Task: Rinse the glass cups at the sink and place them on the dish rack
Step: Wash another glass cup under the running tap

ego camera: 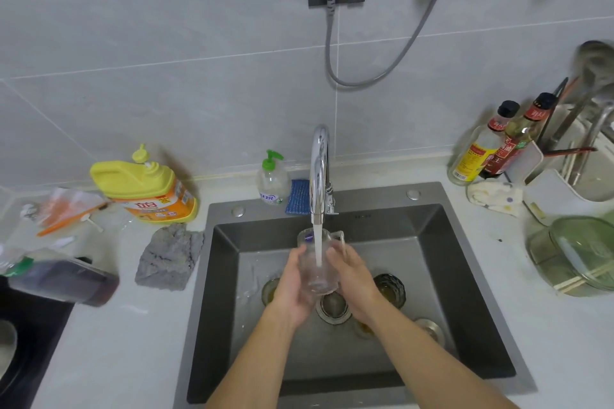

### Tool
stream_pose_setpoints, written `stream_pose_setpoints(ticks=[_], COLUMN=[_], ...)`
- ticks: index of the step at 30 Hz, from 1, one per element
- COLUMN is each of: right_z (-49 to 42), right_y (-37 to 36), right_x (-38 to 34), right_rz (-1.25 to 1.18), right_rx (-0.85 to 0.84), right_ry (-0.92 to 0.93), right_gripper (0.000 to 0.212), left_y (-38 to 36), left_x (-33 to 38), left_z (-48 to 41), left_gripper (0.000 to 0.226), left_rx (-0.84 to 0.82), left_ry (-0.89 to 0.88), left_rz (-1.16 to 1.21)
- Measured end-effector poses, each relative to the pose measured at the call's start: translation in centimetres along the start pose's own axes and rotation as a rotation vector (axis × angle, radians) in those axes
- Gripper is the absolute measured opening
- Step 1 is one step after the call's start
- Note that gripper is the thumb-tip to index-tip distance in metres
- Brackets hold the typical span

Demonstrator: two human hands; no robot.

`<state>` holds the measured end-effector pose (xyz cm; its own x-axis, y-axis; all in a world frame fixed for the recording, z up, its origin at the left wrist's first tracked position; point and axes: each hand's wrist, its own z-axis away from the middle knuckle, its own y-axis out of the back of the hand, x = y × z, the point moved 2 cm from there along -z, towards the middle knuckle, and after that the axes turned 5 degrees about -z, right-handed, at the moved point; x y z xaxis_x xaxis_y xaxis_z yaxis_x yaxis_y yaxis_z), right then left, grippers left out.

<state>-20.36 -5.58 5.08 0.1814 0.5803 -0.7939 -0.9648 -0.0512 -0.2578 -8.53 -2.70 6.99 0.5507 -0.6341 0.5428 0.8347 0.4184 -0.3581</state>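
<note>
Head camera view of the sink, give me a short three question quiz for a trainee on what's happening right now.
1. True or false: water from the faucet runs into the glass cup.
2. How is the cup held? A: by one hand. B: by both hands. C: not held at all.
3. Fill in: on the counter left of the sink, in front of the yellow detergent bottle, lies a grey ____.
Key: 1 true. 2 B, the left hand and the right hand both grip it. 3 cloth.
</note>
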Motion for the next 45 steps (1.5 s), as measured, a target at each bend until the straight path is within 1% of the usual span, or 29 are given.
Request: stream_pose_setpoints(ticks=[2, 4, 6, 7, 9, 10, 12, 13, 15, 16, 19, 21, 23, 25, 28, 30, 32, 33, 35, 36, 37, 39, 42, 44, 45], right_z=[0.7, 1.9, 2.1, 1.9, 1.5, 1.2, 0.6, 0.3, -0.5, -0.6, -0.8, -0.8, -0.6, 0.3, 1.5, 1.7, 1.7, 1.6, 1.8, 2.1, 1.9, 1.4, 0.6, 0.5, 0.5], right_y=[-0.7, -1.4, -1.7, -1.8, -2.4, -2.8, -3.4, -3.6, -3.8, -3.8, -3.1, -2.1, -1.1, -0.7, -0.5, -0.1, 0.4, 0.4, -0.1, -0.6, -1.0, -1.6, -2.5, -2.7, -2.6], right_x=[0.1, -0.1, 0.2, 0.4, 0.0, -0.4, -1.2, -1.6, -1.8, -1.8, -1.7, -2.0, -2.0, -1.9, -1.5, -1.5, -1.8, -1.9, -2.1, -2.2, -2.2, -2.2, -1.8, -1.4, -1.3], right_rz=[0.103, 0.207, 0.3, 0.334, 0.383, 0.392, 0.388, 0.385, 0.403, 0.399, 0.301, 0.27, 0.304, 0.325, 0.35, 0.336, 0.29, 0.254, 0.199, 0.179, 0.175, 0.236, 0.377, 0.399, 0.387], right_rx=[-0.049, -0.126, -0.155, -0.133, -0.093, -0.065, -0.048, -0.057, -0.047, -0.033, 0.058, 0.132, 0.161, 0.136, 0.064, 0.038, 0.062, 0.052, -0.019, -0.053, -0.069, -0.044, -0.013, 0.007, 0.023], right_ry=[0.092, 0.17, 0.199, 0.203, 0.207, 0.18, 0.133, 0.119, 0.085, 0.063, 0.058, 0.092, 0.144, 0.171, 0.206, 0.279, 0.338, 0.33, 0.239, 0.185, 0.154, 0.138, 0.143, 0.16, 0.162], right_gripper=[0.042, 0.053, 0.061, 0.059, 0.048, 0.047, 0.053, 0.048, 0.029, 0.024, 0.031, 0.023, 0.019, 0.024, 0.031, 0.027, 0.02, 0.029, 0.051, 0.056, 0.058, 0.062, 0.07, 0.068, 0.064], left_y=[0.3, 0.3, 0.4, 0.5, 0.7, 0.9, 0.9, 0.9, 0.9, 1.1, 1.6, 1.5, 1.2, 0.9, 0.9, 1.1, 1.5, 1.7, 2.0, 2.0, 2.2, 2.1, 1.4, 0.6, 0.4], left_x=[0.0, -0.2, -0.5, -0.8, -1.6, -1.9, -2.3, -2.3, -1.9, -1.8, -1.3, -0.8, -0.4, -0.1, 0.3, 0.4, 0.3, 0.2, -0.3, -0.6, -0.8, -1.2, -1.4, -1.3, -1.2], left_z=[-0.2, -0.4, -0.4, -0.3, -0.4, -0.6, -0.5, -0.4, 0.1, 0.1, -0.3, -0.3, -0.4, -0.6, -0.8, -0.6, -0.3, -0.3, -0.2, -0.1, -0.1, 0.1, 0.6, 0.5, 0.4], left_gripper=[0.054, 0.056, 0.056, 0.058, 0.068, 0.073, 0.078, 0.076, 0.066, 0.062, 0.059, 0.052, 0.052, 0.05, 0.039, 0.041, 0.045, 0.044, 0.049, 0.053, 0.056, 0.061, 0.057, 0.059, 0.063], left_rx=[0.1, 0.205, 0.229, 0.224, 0.204, 0.184, 0.145, 0.133, 0.106, 0.08, 0.032, 0.028, 0.036, 0.042, 0.02, -0.009, -0.024, -0.017, -0.01, -0.013, -0.009, -0.015, -0.041, -0.059, -0.065], left_ry=[-0.036, -0.045, -0.056, -0.045, -0.022, -0.017, -0.027, -0.037, -0.064, -0.073, -0.089, -0.09, -0.089, -0.089, -0.09, -0.071, -0.039, -0.02, 0.027, 0.053, 0.079, 0.109, 0.076, 0.055, 0.032], left_rz=[-0.105, -0.15, -0.156, -0.147, -0.136, -0.144, -0.169, -0.182, -0.21, -0.218, -0.241, -0.225, -0.188, -0.095, 0.007, 0.019, 0.024, 0.033, 0.07, 0.085, 0.075, 0.0, -0.135, -0.163, -0.186])
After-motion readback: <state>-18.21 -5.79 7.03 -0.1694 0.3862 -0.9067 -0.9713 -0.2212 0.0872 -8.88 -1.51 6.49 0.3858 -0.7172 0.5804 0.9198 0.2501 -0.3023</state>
